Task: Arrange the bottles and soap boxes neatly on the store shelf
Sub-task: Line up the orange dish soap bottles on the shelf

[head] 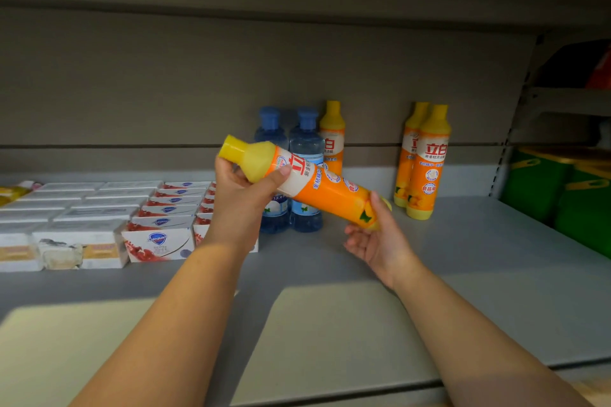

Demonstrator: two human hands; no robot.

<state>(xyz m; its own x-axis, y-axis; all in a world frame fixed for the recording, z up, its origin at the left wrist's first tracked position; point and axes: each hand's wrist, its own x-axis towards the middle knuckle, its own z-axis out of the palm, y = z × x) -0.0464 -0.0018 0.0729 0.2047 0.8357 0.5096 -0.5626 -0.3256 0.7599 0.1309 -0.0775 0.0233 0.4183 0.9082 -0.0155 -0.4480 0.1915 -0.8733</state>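
Note:
An orange detergent bottle (317,187) with a yellow cap lies tilted in the air above the grey shelf (463,274), cap up to the left. My left hand (243,198) grips its neck and upper body. My right hand (377,238) cups its base from below, fingers curled round it. Behind stand two blue clear bottles (305,142) and one orange bottle (332,132). Two more orange bottles (428,162) stand to the right. Rows of white soap boxes (158,235) fill the shelf's left part.
The shelf's back wall (165,92) runs close behind the bottles. Green containers (562,188) sit on the neighbouring shelf at the right, past a perforated upright. The upper shelf overhangs at the top of the view.

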